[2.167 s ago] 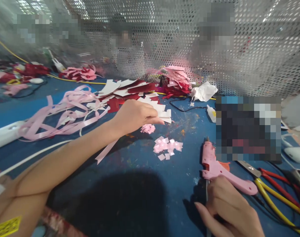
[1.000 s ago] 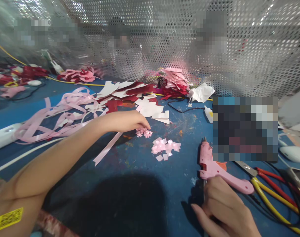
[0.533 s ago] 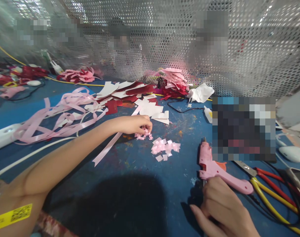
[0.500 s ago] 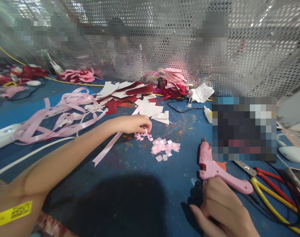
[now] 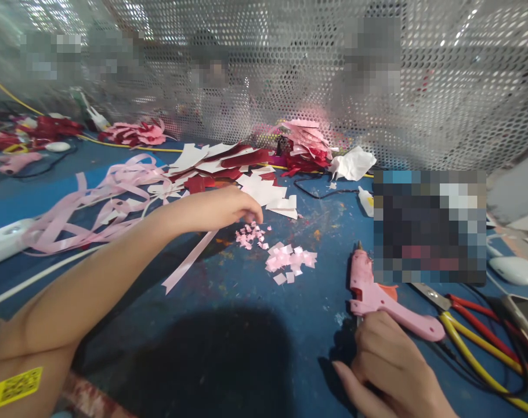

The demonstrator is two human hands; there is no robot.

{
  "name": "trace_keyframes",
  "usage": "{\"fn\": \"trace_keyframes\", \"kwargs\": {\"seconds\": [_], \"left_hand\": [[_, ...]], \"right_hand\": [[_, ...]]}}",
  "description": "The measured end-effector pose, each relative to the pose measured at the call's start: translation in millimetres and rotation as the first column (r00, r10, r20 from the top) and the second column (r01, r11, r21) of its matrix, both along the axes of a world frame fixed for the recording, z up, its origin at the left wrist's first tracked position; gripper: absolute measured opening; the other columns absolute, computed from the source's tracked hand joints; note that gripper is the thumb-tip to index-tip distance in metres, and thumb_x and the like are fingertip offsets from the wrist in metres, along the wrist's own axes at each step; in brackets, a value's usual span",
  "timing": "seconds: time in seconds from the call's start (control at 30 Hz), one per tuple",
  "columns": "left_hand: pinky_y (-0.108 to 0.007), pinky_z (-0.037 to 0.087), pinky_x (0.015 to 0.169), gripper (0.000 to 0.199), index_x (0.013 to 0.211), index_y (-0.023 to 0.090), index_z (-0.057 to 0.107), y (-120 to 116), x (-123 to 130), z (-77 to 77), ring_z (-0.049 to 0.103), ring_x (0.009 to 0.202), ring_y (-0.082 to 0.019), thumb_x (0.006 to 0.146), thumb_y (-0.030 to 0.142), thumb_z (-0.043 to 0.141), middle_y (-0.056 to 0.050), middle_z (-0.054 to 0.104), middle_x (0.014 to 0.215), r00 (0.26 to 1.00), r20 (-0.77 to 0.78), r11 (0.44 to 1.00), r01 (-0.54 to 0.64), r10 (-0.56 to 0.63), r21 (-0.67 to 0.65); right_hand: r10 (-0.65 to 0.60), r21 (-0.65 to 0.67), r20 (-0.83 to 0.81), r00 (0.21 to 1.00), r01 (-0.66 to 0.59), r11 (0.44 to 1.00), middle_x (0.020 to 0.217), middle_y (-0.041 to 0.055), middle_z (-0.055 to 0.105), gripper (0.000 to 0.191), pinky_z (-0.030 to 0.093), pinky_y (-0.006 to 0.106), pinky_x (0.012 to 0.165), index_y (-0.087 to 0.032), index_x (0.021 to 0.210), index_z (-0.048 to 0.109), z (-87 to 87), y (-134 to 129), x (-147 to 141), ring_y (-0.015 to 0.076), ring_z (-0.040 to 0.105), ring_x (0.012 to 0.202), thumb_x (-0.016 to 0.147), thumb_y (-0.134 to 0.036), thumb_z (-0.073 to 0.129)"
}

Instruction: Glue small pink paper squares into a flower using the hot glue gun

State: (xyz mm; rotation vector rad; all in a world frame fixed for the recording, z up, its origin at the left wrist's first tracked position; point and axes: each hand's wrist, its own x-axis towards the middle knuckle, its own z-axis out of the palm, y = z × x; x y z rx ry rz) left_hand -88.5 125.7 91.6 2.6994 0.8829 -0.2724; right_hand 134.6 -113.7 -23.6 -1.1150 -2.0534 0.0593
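Observation:
My left hand (image 5: 233, 207) reaches in from the left, palm down, with its fingers bent together at the far edge of a small heap of crumpled pink ribbon bits (image 5: 249, 235). Whatever the fingertips hold is hidden. Nearer me and to the right lie several flat pink ribbon squares (image 5: 290, 259). A pink ribbon strip (image 5: 190, 261) with a notched end runs out from under my left wrist. At the lower right, my right hand (image 5: 392, 366) is closed with curled fingers beside a pink glue gun (image 5: 368, 288). A thin grey piece shows by its knuckles, too hidden to name.
Loose pink ribbon (image 5: 72, 220) is tangled at left. White and dark red paper pieces (image 5: 220, 162) lie at the back, below a perforated metal screen (image 5: 281, 69). Scissors with red and yellow handles (image 5: 473, 348), a cable and a blurred-out object are at right.
My left hand has risen slightly and shifted back and left, uncovering more of the crumpled ribbon bits. My right hand has stayed almost still.

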Motion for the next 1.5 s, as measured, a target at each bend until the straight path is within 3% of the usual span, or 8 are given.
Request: {"fn": "trace_keyframes", "kwargs": {"seconds": [0.23, 0.43, 0.53, 0.67, 0.8, 1.0, 1.2, 1.5], "left_hand": [[-0.022, 0.041, 0.064, 0.026, 0.084, 0.020, 0.074, -6.4, 5.7, 1.7, 0.064, 0.069, -0.012, 0.075, 0.011, 0.050, -0.001, 0.073, 0.079, 0.996, -0.017, 0.995, -0.090, 0.090, 0.035], [-0.022, 0.041, 0.066, 0.015, 0.071, 0.018, 0.070, -12.2, 9.3, -1.2, 0.061, 0.068, -0.012, 0.076, 0.025, 0.058, -0.001, 0.069, 0.073, 0.993, 0.118, 0.994, 0.006, -0.019, 0.111], [-0.024, 0.040, 0.071, 0.019, 0.082, 0.020, 0.071, -11.9, 10.9, -9.8, 0.060, 0.075, -0.013, 0.080, 0.031, 0.056, -0.002, 0.068, 0.086, 0.991, 0.110, 0.988, 0.064, -0.080, 0.142], [-0.025, 0.039, 0.084, 0.039, 0.115, 0.025, 0.062, -6.2, 11.4, -27.8, 0.057, 0.102, -0.019, 0.077, 0.034, 0.062, -0.004, 0.059, 0.121, 0.989, 0.061, 0.990, 0.135, -0.137, 0.028], [-0.024, 0.040, 0.079, 0.026, 0.101, 0.021, 0.066, -3.3, 13.8, -40.0, 0.058, 0.094, -0.017, 0.076, 0.026, 0.059, -0.005, 0.060, 0.114, 0.986, 0.074, 0.988, 0.152, -0.152, 0.008], [-0.024, 0.035, 0.060, 0.020, 0.075, 0.018, 0.065, 0.4, 11.7, -28.2, 0.057, 0.071, -0.013, 0.068, 0.008, 0.050, -0.003, 0.064, 0.085, 0.992, -0.061, 0.994, 0.110, -0.109, 0.014], [-0.024, 0.038, 0.068, 0.024, 0.082, 0.021, 0.069, 3.9, 5.7, -15.5, 0.060, 0.084, -0.015, 0.073, 0.011, 0.049, -0.001, 0.068, 0.099, 0.997, -0.023, 0.996, 0.073, -0.072, 0.050], [-0.026, 0.040, 0.072, 0.025, 0.078, 0.020, 0.070, 9.1, 7.6, -23.7, 0.062, 0.073, -0.014, 0.076, 0.015, 0.046, -0.002, 0.071, 0.082, 0.997, 0.023, 0.991, 0.068, -0.071, 0.116]], "right_hand": [[0.006, 0.020, -0.038, 0.999, -0.005, 1.000, 0.053, -0.0022, 0.047, 0.029, 0.032, 0.028, 0.058, -0.018, 0.057, 0.045, 1.3, 0.8, -1.0, 0.0102, 0.044, 0.057, 0.078, -0.007, 0.061], [-0.007, 0.023, -0.015, 1.000, 0.007, 1.000, 0.053, -0.0027, 0.045, 0.029, 0.032, 0.028, 0.057, -0.019, 0.056, 0.046, 3.8, 1.9, -1.2, 0.0102, 0.043, 0.056, 0.080, -0.010, 0.060], [-0.002, 0.020, -0.013, 1.000, 0.002, 1.000, 0.053, -0.0027, 0.046, 0.029, 0.032, 0.028, 0.057, -0.019, 0.057, 0.047, 4.4, 2.5, -0.9, 0.0103, 0.044, 0.056, 0.081, -0.010, 0.059], [-0.010, 0.009, -0.025, 1.000, 0.011, 1.000, 0.054, -0.0025, 0.046, 0.029, 0.032, 0.027, 0.058, -0.018, 0.056, 0.046, 1.9, 1.4, -0.9, 0.0106, 0.042, 0.057, 0.079, -0.009, 0.061], [-0.014, 0.016, -0.008, 1.000, 0.014, 1.000, 0.054, -0.0025, 0.045, 0.029, 0.031, 0.027, 0.058, -0.019, 0.056, 0.046, -0.6, 0.4, -0.9, 0.0109, 0.040, 0.058, 0.080, -0.010, 0.060], [-0.002, 0.032, 0.005, 1.000, 0.002, 0.999, 0.053, -0.0031, 0.045, 0.029, 0.031, 0.028, 0.057, -0.019, 0.057, 0.046, 3.4, 2.7, -1.1, 0.0109, 0.040, 0.056, 0.082, -0.010, 0.058], [-0.008, 0.026, -0.010, 1.000, 0.008, 1.000, 0.051, -0.0022, 0.045, 0.031, 0.030, 0.028, 0.057, -0.018, 0.055, 0.046, 4.7, 3.1, -2.7, 0.0111, 0.038, 0.057, 0.082, -0.010, 0.057], [-0.010, 0.023, -0.018, 1.000, 0.010, 1.000, 0.052, -0.0015, 0.045, 0.029, 0.029, 0.028, 0.057, -0.017, 0.054, 0.046, 5.0, 3.9, -2.6, 0.0109, 0.039, 0.057, 0.080, -0.009, 0.058]]}}
